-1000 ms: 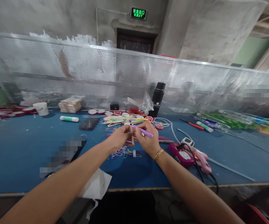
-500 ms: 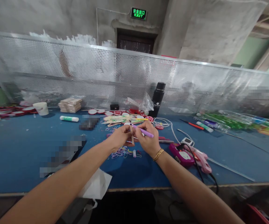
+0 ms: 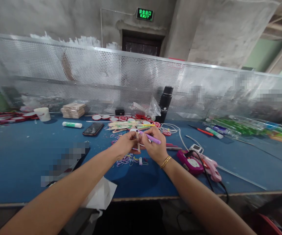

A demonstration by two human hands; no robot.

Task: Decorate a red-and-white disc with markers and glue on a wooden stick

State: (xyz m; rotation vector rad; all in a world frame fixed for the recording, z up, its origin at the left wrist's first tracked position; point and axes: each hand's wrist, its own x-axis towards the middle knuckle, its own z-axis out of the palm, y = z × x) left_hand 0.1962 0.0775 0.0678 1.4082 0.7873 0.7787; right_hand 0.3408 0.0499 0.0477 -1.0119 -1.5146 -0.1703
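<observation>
Almost nothing has moved since half a second ago: both hands keep the same pose over the blue table [image 3: 21,153], midway between its left and right ends and a little back from its near edge. Pinched in the fingertips of the left hand [image 3: 127,143] is a flat wooden stick [image 3: 138,147], held nearly upright. Closed around a purple pen [image 3: 152,138], the right hand [image 3: 155,145] tilts it so that its tip is at the stick's upper part; whether they touch is too small to tell. Just below the hands, toward the near edge, lie a tangle of rubber bands [image 3: 126,160] and a short lilac cylinder [image 3: 140,161]. Beyond the hands, toward the far edge, a heap of pale sticks [image 3: 121,125] lies near red-rimmed discs [image 3: 122,118], with a black bottle [image 3: 164,104] upright to their right. Toward the near right corner, a pink glue gun [image 3: 213,169] rests beside a magenta device [image 3: 190,163].
</observation>
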